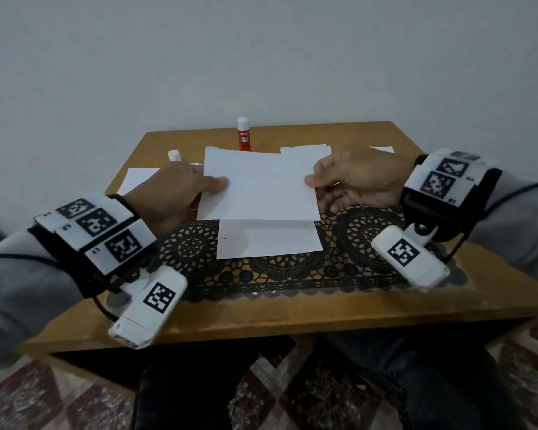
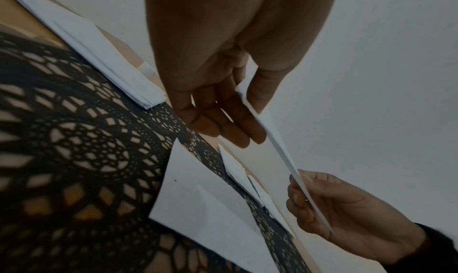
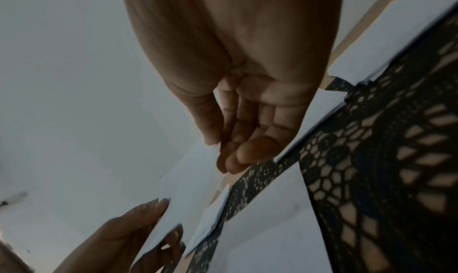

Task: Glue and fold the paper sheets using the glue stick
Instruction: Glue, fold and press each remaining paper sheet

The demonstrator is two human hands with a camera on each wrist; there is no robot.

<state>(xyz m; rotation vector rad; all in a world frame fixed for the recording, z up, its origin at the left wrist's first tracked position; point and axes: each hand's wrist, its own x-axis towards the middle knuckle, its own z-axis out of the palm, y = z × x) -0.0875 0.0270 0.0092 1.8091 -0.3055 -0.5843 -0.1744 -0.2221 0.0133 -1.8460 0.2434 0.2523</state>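
wooden table point(image 1: 292, 308) under black lace mat point(image 1: 292, 274).

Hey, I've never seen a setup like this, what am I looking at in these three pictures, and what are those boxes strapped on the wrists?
No robot here: a person works with bare hands. The big picture comes from a head camera; the two dark ones come from the wrist cameras, looking along the fingers. The left hand and right hand each pinch one side of a white paper sheet above a wooden table. On the table lie a black lace mat, another sheet, more paper and an upright glue stick.
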